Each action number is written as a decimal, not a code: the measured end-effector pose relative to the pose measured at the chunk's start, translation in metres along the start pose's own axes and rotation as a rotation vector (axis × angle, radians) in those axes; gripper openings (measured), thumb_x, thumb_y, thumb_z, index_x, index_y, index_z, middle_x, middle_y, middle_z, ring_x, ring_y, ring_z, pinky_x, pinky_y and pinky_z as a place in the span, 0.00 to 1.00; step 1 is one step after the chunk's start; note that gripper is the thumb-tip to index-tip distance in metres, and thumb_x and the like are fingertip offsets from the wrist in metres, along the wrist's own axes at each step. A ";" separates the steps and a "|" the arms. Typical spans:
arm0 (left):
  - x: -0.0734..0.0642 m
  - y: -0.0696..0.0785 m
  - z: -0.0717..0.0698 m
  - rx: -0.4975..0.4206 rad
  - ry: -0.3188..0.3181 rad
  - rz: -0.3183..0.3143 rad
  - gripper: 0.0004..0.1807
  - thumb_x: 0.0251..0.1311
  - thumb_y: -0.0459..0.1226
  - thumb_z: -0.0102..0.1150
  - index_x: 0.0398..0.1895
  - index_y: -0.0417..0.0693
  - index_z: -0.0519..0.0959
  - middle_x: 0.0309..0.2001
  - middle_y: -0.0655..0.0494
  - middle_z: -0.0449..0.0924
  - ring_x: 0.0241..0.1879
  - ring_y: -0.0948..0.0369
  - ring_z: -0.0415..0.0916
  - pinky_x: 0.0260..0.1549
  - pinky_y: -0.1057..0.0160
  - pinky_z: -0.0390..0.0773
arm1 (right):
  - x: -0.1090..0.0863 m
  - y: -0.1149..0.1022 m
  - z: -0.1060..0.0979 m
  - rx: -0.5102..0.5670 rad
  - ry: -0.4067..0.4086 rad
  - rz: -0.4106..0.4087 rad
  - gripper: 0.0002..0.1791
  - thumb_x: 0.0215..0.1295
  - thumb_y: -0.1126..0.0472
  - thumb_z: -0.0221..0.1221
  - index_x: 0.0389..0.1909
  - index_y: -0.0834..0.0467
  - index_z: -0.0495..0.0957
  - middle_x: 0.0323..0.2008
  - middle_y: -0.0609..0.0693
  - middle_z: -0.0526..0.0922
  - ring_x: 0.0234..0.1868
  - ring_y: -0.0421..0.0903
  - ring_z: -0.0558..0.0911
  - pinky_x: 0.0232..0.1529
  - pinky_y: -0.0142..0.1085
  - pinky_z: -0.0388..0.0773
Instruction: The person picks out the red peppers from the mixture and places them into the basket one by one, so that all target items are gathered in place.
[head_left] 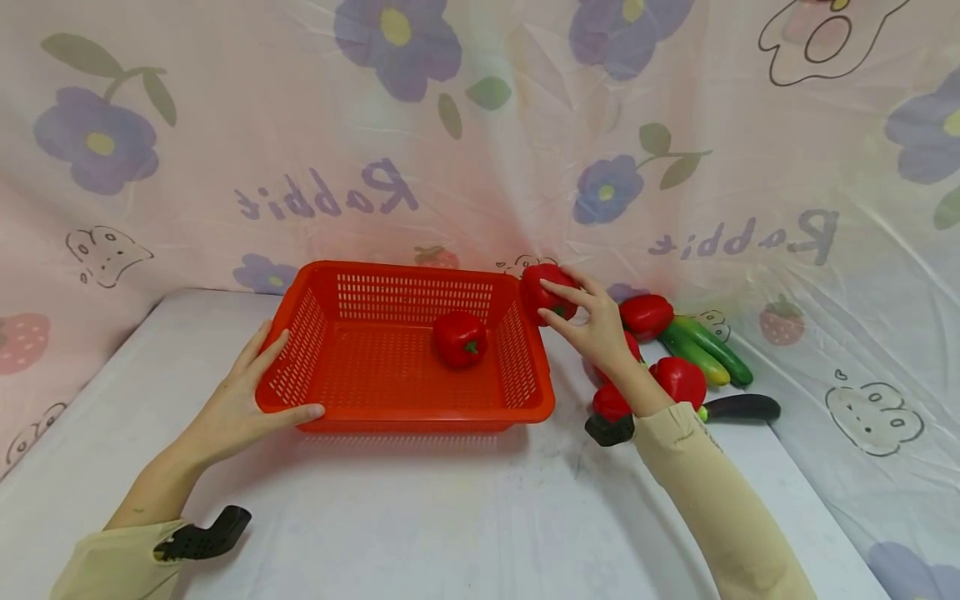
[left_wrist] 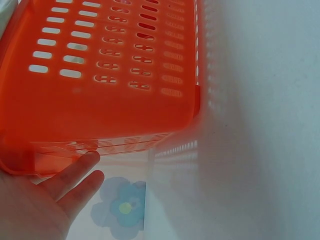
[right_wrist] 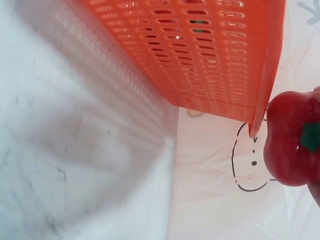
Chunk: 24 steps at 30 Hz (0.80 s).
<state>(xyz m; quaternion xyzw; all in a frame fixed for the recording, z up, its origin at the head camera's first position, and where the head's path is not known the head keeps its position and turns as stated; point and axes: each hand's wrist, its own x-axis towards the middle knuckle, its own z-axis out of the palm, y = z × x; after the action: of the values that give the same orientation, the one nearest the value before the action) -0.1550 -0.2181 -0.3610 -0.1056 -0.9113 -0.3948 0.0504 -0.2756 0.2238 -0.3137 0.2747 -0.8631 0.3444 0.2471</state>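
Observation:
My left hand (head_left: 233,403) rests at the left end of the orange-red plastic basket (head_left: 420,414), thumb along the near rim and straight fingers beside the left wall. The left wrist view shows those fingers (left_wrist: 81,187) stretched out against the slotted basket (left_wrist: 105,110). One red bell pepper (head_left: 459,340) lies inside, toward the right. Over the basket's right rim, my right hand (head_left: 596,321) grips another red bell pepper (head_left: 546,287) between thumb and fingers. In the right wrist view this pepper (right_wrist: 286,142) hangs beside the rim, with most of the hand out of frame.
Right of the basket lie several more red peppers (head_left: 678,382), two green cucumber-like vegetables (head_left: 712,350) and a dark eggplant (head_left: 742,407). The white tabletop (head_left: 420,517) stretches in front. A patterned curtain (head_left: 480,167) hangs close behind.

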 end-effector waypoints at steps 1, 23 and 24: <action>0.000 0.000 0.000 0.001 -0.001 -0.001 0.61 0.47 0.51 0.72 0.77 0.51 0.42 0.78 0.54 0.26 0.73 0.36 0.37 0.53 0.22 0.53 | 0.000 -0.001 0.000 0.001 -0.004 -0.001 0.26 0.54 0.64 0.68 0.56 0.58 0.79 0.65 0.61 0.70 0.65 0.58 0.69 0.56 0.57 0.74; 0.000 0.000 0.000 -0.007 0.006 0.003 0.60 0.47 0.51 0.72 0.77 0.48 0.43 0.78 0.53 0.27 0.73 0.36 0.37 0.54 0.22 0.53 | -0.002 -0.013 0.006 0.107 -0.086 -0.036 0.24 0.55 0.65 0.69 0.55 0.56 0.80 0.65 0.58 0.70 0.67 0.54 0.67 0.58 0.54 0.74; 0.000 0.001 0.000 -0.009 0.006 0.002 0.60 0.47 0.51 0.72 0.77 0.48 0.43 0.78 0.53 0.27 0.73 0.36 0.37 0.54 0.22 0.53 | -0.002 -0.014 0.006 0.115 -0.090 -0.036 0.24 0.55 0.65 0.69 0.55 0.56 0.80 0.65 0.58 0.70 0.66 0.54 0.67 0.58 0.54 0.74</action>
<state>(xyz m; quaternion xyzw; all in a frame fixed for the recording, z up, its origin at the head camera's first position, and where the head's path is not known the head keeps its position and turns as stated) -0.1552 -0.2176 -0.3607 -0.1055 -0.9093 -0.3991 0.0530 -0.2663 0.2114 -0.3127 0.3192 -0.8469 0.3764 0.1981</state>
